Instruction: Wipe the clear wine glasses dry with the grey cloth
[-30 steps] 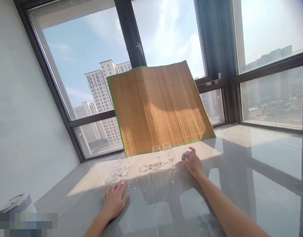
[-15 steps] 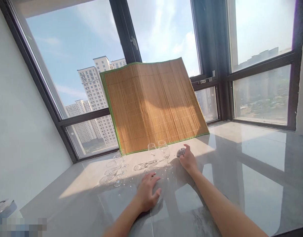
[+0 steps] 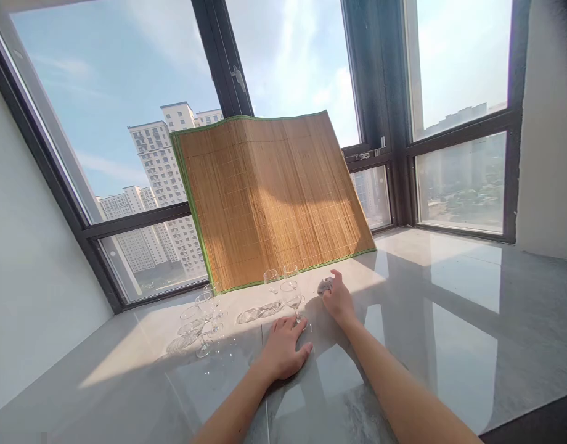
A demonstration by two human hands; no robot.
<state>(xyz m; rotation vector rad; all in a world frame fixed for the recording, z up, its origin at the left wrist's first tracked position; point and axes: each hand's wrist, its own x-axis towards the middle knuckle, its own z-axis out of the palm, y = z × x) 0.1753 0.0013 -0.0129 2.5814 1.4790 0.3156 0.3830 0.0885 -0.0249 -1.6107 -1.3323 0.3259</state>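
My left hand [image 3: 286,350] lies low over the counter, palm down and thumb apart. Its fingertips reach the foot of the nearest stemmed glass [image 3: 292,295]; whether they press on it I cannot tell. In my right hand [image 3: 339,302] is a crumpled greyish cloth [image 3: 325,286], held close to the counter right of that glass. Two more clear glasses, one of them at the left [image 3: 271,279], stand just behind the nearest one. Farther left is another cluster of clear stemmed glasses [image 3: 203,308], their outlines overlapping.
A bamboo mat [image 3: 274,197] with green edging leans against the window behind the glasses. The glossy grey tiled counter [image 3: 126,394] carries bright sunlight and reflections. Dark window frames [image 3: 376,111] run around the corner, and a white wall [image 3: 29,246] borders the left.
My left hand has shifted right and forward, so its fingers now reach the nearest glass's foot. My right hand keeps the cloth in about the same place. The view has turned slightly right.
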